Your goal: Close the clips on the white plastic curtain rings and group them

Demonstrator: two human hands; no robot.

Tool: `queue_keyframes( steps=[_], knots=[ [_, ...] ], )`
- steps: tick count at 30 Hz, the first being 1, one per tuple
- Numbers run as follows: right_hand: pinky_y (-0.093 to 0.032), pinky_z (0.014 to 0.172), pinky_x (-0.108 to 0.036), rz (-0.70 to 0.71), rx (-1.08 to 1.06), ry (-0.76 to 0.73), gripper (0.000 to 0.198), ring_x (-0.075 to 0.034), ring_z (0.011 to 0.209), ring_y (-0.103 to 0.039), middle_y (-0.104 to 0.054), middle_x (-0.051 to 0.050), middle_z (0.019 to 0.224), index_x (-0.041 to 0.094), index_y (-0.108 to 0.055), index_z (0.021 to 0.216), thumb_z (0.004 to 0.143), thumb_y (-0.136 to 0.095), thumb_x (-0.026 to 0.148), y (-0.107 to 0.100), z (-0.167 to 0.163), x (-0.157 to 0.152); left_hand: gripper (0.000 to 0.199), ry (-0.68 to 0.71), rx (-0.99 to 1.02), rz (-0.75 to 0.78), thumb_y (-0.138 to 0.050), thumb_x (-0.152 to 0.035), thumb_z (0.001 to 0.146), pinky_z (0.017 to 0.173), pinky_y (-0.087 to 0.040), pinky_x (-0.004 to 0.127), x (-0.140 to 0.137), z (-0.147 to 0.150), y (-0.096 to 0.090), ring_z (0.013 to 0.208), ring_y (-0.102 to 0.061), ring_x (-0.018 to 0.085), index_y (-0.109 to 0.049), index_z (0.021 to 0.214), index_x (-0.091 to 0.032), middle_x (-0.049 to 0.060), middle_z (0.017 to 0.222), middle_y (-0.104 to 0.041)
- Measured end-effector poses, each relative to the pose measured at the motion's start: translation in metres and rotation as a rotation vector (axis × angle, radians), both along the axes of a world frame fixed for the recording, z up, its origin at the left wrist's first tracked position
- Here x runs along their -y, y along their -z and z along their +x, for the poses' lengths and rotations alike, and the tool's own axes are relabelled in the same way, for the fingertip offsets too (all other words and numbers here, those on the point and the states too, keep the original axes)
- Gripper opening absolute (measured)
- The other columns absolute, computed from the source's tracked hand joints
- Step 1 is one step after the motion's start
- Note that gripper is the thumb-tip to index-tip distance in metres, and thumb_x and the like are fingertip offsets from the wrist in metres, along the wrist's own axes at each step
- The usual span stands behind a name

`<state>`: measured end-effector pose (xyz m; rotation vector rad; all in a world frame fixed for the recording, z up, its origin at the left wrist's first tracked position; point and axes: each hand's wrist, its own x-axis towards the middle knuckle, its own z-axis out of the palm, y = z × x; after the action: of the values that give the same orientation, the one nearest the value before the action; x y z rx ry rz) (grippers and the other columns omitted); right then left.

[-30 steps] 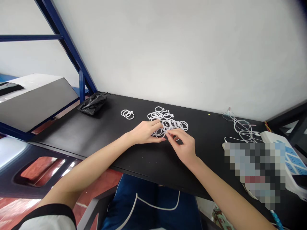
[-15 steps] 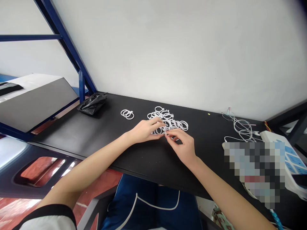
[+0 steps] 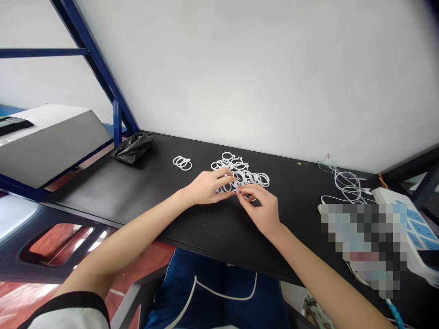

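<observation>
White wall (image 3: 240, 68), black table (image 3: 144, 192), red floor (image 3: 156, 256) below.

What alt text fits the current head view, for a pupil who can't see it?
A person's left hand and right hand are close together at the near side of a pile of white rings on a black table. To the left lie a few separate rings and a crumpled black bag; tangled cables lie right.

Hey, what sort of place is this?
Probably a dorm room or similar study space: a black desk stands along a plain wall, with a blue metal frame, perhaps a bunk's, and a power strip nearby.
</observation>
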<state>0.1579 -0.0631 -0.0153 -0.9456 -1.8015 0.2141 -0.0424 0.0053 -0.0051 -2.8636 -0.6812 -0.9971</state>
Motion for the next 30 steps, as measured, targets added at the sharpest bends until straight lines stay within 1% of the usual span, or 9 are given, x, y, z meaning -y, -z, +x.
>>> queue_keyframes(
  steps=[11, 19, 25, 30],
  knots=[
    [-0.058, 0.055, -0.025, -0.012, 0.000, 0.026, 0.014, -0.014, 0.069, -0.066, -0.071, -0.003, 0.087, 0.022, -0.068, 0.096, 0.087, -0.064, 0.013, -0.0004, 0.0012, 0.0001, 0.031, -0.006, 0.001, -0.005, -0.051, -0.042, 0.097, 0.054, -0.044, 0.019, -0.0001, -0.0004, -0.0012, 0.066, -0.058, 0.009, -0.060, 0.113, -0.017, 0.009, 0.107, -0.064],
    [-0.057, 0.055, -0.024, -0.017, -0.006, 0.034, 0.013, -0.013, 0.069, -0.067, -0.071, -0.003, 0.087, 0.022, -0.068, 0.096, 0.086, -0.065, 0.013, -0.0009, -0.0001, 0.0011, 0.029, -0.016, -0.019, 0.003, -0.047, -0.039, 0.099, 0.056, -0.044, 0.019, 0.0005, -0.0006, -0.0019, 0.067, -0.056, 0.008, -0.060, 0.114, -0.017, 0.010, 0.110, -0.062],
    [-0.057, 0.054, -0.024, -0.019, -0.006, 0.035, 0.015, -0.013, 0.068, -0.066, -0.071, -0.003, 0.086, 0.021, -0.067, 0.097, 0.086, -0.064, 0.011, -0.0017, 0.0006, 0.0009, 0.029, -0.024, -0.043, 0.032, -0.045, -0.038, 0.100, 0.051, -0.040, 0.019, 0.0006, 0.0017, -0.0004, 0.063, -0.054, 0.007, -0.060, 0.116, -0.020, 0.009, 0.110, -0.059],
    [-0.056, 0.055, -0.024, -0.023, -0.014, 0.045, 0.016, -0.013, 0.068, -0.066, -0.071, -0.003, 0.084, 0.022, -0.068, 0.097, 0.088, -0.062, 0.011, -0.0014, 0.0014, 0.0000, 0.028, -0.015, -0.067, 0.030, -0.042, -0.037, 0.101, 0.054, -0.042, 0.019, -0.0002, 0.0027, 0.0005, 0.071, -0.056, 0.009, -0.060, 0.116, -0.021, 0.009, 0.114, -0.057]
  ],
)
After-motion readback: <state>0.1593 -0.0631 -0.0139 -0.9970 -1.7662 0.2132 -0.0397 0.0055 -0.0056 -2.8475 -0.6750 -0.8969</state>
